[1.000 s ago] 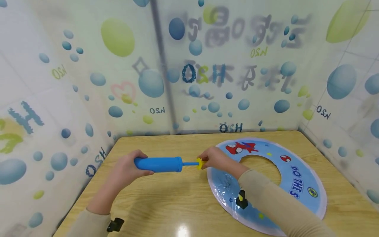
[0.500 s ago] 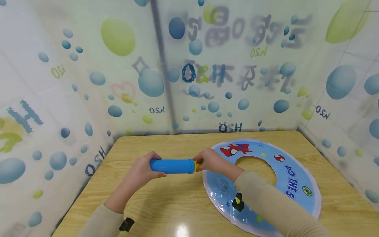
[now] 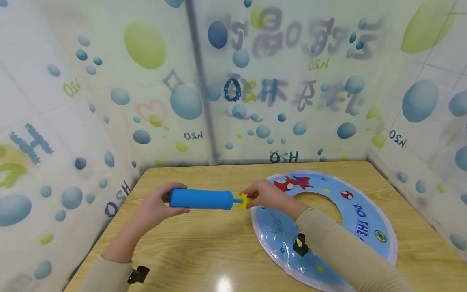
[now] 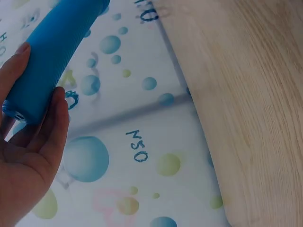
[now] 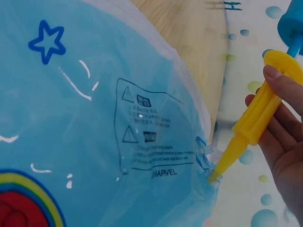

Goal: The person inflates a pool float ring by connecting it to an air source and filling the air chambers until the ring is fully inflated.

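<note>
My left hand [image 3: 155, 207] grips the far end of a blue hand air pump [image 3: 200, 199], thumb along one side and fingers along the other in the left wrist view. Between the pump's barrel and its yellow nozzle [image 5: 258, 113] a short length of blue rod [image 3: 238, 200] shows. Thumb and fingers of my right hand [image 3: 264, 194] pinch that yellow end. In the right wrist view the nozzle's tip sits at the clear valve [image 5: 203, 153] on the edge of a blue swim ring [image 3: 379, 227]. The ring lies on the table, partly hidden by my right forearm.
The wooden table [image 3: 189, 247] carries the ring on its right half. Walls patterned with blue and green bubbles [image 3: 186, 101] rise at the back and both sides. A dark wrist camera [image 3: 138, 275] is strapped at my left sleeve.
My left hand with the barrel moved right until the rod was hidden, then back left, so part of the rod shows again. The right hand and ring shifted slightly left, then partly back.
</note>
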`<action>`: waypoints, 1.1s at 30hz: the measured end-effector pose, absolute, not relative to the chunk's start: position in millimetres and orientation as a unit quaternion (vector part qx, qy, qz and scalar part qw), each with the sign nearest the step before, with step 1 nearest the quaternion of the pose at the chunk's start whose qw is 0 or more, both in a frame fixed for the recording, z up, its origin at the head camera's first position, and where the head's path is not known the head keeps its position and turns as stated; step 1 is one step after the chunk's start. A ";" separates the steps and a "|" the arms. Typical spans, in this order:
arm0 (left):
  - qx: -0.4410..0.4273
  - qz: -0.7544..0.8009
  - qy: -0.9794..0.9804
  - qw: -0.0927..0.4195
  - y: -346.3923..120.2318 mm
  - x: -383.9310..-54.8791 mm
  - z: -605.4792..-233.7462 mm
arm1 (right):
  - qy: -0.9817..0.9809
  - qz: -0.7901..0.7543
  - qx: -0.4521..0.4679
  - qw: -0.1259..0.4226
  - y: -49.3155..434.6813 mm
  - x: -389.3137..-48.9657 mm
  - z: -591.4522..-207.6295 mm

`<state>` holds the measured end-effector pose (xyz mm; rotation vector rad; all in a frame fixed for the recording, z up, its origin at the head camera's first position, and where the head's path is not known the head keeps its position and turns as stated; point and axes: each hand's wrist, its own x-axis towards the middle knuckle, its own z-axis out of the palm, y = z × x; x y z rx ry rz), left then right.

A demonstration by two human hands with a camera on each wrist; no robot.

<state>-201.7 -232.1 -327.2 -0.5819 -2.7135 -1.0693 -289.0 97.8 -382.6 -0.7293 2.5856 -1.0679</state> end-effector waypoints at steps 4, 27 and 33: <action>-0.194 -0.367 -0.906 0.082 -244.6 -197.7 -321.1 | 0.888 -0.366 -0.246 0.127 102.6 -290.1 -384.2; -0.172 -0.327 -0.924 0.097 -266.4 -185.6 -304.6 | 0.898 -0.344 -0.233 0.146 105.8 -286.9 -382.4; -0.158 -0.324 -0.930 0.070 -244.0 -190.1 -320.6 | 0.894 -0.339 -0.256 0.141 98.8 -285.0 -383.9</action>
